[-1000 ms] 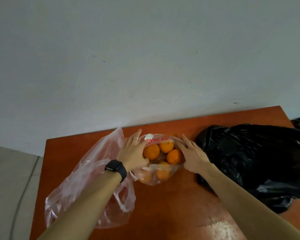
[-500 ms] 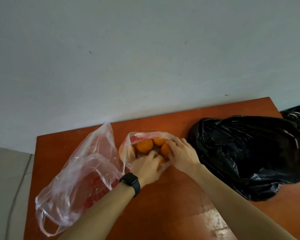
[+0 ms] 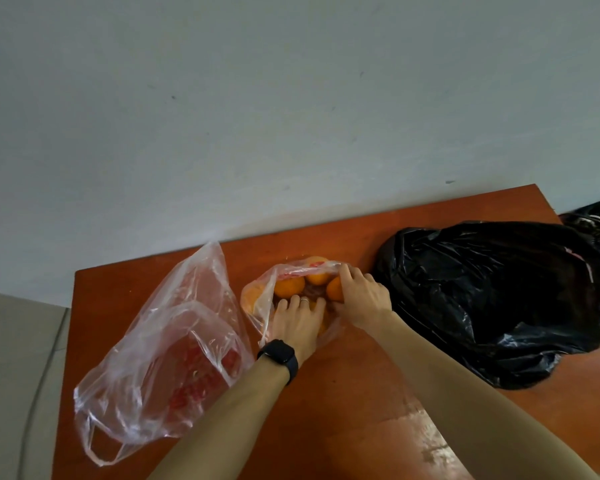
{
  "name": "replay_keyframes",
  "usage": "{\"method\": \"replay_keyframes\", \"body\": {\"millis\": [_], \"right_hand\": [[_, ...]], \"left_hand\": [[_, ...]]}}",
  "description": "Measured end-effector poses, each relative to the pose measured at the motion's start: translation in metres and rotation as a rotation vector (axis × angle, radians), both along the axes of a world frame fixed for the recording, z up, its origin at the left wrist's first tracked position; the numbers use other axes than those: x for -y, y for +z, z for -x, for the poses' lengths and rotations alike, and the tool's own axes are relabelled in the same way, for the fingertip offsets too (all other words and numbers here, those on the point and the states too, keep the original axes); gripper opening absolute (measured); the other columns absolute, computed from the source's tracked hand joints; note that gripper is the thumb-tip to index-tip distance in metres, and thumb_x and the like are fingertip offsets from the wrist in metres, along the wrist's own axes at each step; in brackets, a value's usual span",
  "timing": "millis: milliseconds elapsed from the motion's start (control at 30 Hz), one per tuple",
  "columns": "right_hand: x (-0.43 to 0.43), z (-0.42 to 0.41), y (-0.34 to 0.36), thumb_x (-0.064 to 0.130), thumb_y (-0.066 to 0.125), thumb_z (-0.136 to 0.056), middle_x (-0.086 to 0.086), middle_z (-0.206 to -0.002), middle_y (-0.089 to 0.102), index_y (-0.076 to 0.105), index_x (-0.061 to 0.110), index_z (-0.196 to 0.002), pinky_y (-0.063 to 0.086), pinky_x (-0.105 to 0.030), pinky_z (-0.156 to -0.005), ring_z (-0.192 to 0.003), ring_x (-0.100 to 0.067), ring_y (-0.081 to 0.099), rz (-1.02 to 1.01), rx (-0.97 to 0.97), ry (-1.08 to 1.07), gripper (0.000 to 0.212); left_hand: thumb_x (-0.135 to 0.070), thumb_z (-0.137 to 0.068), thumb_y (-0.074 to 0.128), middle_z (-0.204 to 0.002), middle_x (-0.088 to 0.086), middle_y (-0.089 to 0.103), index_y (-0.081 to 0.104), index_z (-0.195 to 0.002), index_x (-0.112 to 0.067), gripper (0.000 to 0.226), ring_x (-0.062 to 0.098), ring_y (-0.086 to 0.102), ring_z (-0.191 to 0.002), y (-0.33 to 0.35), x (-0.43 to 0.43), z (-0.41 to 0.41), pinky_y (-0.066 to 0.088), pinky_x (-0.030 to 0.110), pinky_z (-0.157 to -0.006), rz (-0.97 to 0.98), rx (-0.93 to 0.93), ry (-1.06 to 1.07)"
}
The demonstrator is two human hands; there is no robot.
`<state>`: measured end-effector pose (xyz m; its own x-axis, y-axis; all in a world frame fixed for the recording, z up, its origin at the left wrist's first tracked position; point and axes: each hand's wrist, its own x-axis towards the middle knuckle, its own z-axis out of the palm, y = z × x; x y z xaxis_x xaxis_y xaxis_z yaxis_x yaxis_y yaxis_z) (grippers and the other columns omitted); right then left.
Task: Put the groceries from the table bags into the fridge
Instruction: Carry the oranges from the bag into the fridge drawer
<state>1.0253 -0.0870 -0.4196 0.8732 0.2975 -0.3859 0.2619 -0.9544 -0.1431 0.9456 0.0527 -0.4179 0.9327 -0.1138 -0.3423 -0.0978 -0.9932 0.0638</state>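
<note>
- The reddish-brown wooden table [image 3: 343, 427] is bare nearest the camera, around and between the two forearms.
- A large crumpled clear plastic bag with red print [image 3: 160, 358] lies on the left. Its handle loop is close to the table's left edge, and grey floor [image 3: 14, 375] lies past that edge.
- The left hand [image 3: 297, 323], with a black wristwatch [image 3: 279, 355], reaches into the mouth of a small clear plastic bag [image 3: 309, 269]. Its fingertips dip out of sight among the fruit, so I cannot tell whether it grips anything.
- The right hand [image 3: 362, 299] curls its fingers over the small bag's right rim, holding it, against one fruit.
- The round oranges [image 3: 288, 287] sit inside this small bag, mid-table.
- A big crumpled black plastic bag [image 3: 499, 299] lies just beside the right hand and fills the table's right side.
- A bare strip of table runs along the far edge, under the pale grey wall [image 3: 291, 98].
</note>
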Motion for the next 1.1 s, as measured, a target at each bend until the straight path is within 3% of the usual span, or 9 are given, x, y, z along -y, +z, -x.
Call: {"method": "replay_keyframes", "body": {"millis": [133, 200, 267, 433, 567, 700, 833, 1000, 1100], "right_hand": [[0.008, 0.001, 0.007, 0.039, 0.07, -0.082, -0.002, -0.137, 0.053, 0.034, 0.027, -0.138, 0.052, -0.043, -0.081, -0.113, -0.032, 0.059, -0.056, -0.032, 0.015, 0.068], [0.017, 0.005, 0.015, 0.039, 0.067, -0.078, 0.0, -0.144, 0.049, 0.035, 0.033, -0.143, 0.052, -0.043, -0.084, -0.117, -0.033, 0.058, -0.155, -0.05, -0.016, 0.072], [0.027, 0.016, 0.029, 0.041, 0.066, -0.077, 0.004, -0.15, 0.045, 0.038, 0.038, -0.146, 0.051, -0.041, -0.093, -0.122, -0.029, 0.057, -0.317, -0.029, -0.079, 0.075], [0.06, 0.056, 0.072, 0.04, 0.078, -0.074, 0.018, -0.132, 0.051, 0.05, 0.042, -0.132, 0.052, -0.028, -0.09, -0.113, -0.008, 0.057, -0.726, 0.061, -0.316, 0.064], [0.096, 0.096, 0.107, 0.028, 0.084, -0.074, 0.017, -0.131, 0.047, 0.047, 0.038, -0.138, 0.051, -0.012, -0.081, -0.113, 0.009, 0.051, -0.934, 0.118, -0.464, 0.075], [0.152, 0.142, 0.134, 0.027, 0.084, -0.076, 0.019, -0.136, 0.034, 0.039, 0.041, -0.143, 0.051, -0.018, -0.074, -0.114, -0.002, 0.047, -0.885, 0.187, -0.536, 0.081], [0.228, 0.199, 0.155, 0.026, 0.084, -0.074, 0.018, -0.132, 0.028, 0.041, 0.039, -0.142, 0.05, -0.017, -0.072, -0.113, -0.01, 0.044, -0.787, 0.295, -0.632, 0.082], [0.329, 0.308, 0.175, 0.028, 0.09, -0.067, 0.01, -0.128, 0.034, 0.041, 0.039, -0.127, 0.046, -0.01, -0.059, -0.107, -0.014, 0.047, -0.72, 0.464, -0.899, 0.078], [0.388, 0.398, 0.186, 0.032, 0.092, -0.065, 0.006, -0.12, 0.048, 0.045, 0.032, -0.124, 0.041, -0.012, -0.07, -0.101, -0.016, 0.053, -0.673, 0.594, -1.09, 0.076]], "left_hand": [[-0.066, -0.088, 0.054, -0.122, 0.008, 0.062, 0.044, -0.128, -0.024, 0.059, 0.029, 0.057, -0.109, 0.005, -0.008, 0.001, 0.047, 0.041, -0.088, 0.092, 0.021, 0.047], [-0.084, -0.079, 0.04, -0.121, 0.007, 0.06, 0.041, -0.129, -0.027, 0.076, 0.029, 0.059, -0.106, 0.016, -0.01, 0.001, 0.052, 0.042, -0.081, 0.197, 0.028, 0.116], [-0.091, -0.072, 0.039, -0.122, 0.007, 0.057, 0.038, -0.13, -0.03, 0.084, 0.028, 0.059, -0.106, 0.031, -0.009, 0.0, 0.054, 0.043, -0.073, 0.347, 0.033, 0.186], [-0.07, -0.074, 0.069, -0.122, -0.005, 0.06, 0.042, -0.127, -0.039, 0.067, 0.016, 0.06, -0.106, 0.062, 0.0, -0.005, 0.054, 0.035, -0.081, 0.67, 0.155, 0.266], [-0.054, -0.075, 0.077, -0.129, -0.014, 0.056, 0.044, -0.129, -0.044, 0.063, 0.008, 0.057, -0.113, 0.083, 0.023, -0.004, 0.054, 0.037, -0.089, 0.796, 0.136, 0.234], [-0.047, -0.08, 0.076, -0.136, -0.004, 0.045, 0.036, -0.14, -0.041, 0.072, 0.018, 0.049, -0.119, 0.118, 0.071, 0.008, 0.047, 0.036, -0.096, 0.748, 0.053, 0.103], [-0.046, -0.084, 0.074, -0.144, -0.007, 0.037, 0.036, -0.144, -0.038, 0.072, 0.018, 0.044, -0.126, 0.146, 0.148, 0.025, 0.045, 0.036, -0.103, 0.686, 0.056, -0.146], [-0.048, -0.079, 0.074, -0.136, -0.006, 0.04, 0.041, -0.14, -0.04, 0.07, 0.017, 0.042, -0.124, 0.181, 0.279, 0.074, 0.045, 0.034, -0.103, 0.693, 0.063, -0.478], [-0.048, -0.076, 0.076, -0.134, -0.007, 0.041, 0.043, -0.137, -0.041, 0.069, 0.016, 0.045, -0.119, 0.193, 0.368, 0.129, 0.048, 0.033, -0.1, 0.708, 0.029, -0.635]]}}
